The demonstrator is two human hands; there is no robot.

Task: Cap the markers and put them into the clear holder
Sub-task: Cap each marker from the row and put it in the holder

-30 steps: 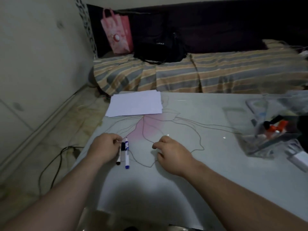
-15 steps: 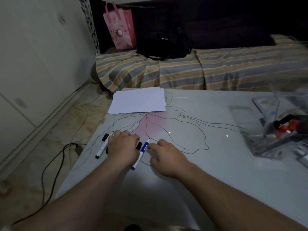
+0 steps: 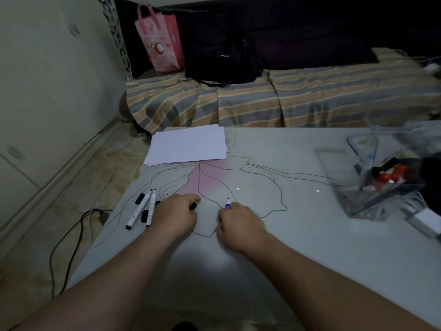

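Table point(image 3: 310, 247): 2 uncapped markers point(image 3: 143, 212) beside left hand point(image 3: 175, 217), paper point(image 3: 188, 145) behind.

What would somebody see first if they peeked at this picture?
Probably the two hands in the middle of the table: the right hand holds an uncapped blue marker, and the left hand pinches a black cap. Next, the two white markers lying just left of the hands, and the clear holder at the right edge with red and black pens inside.
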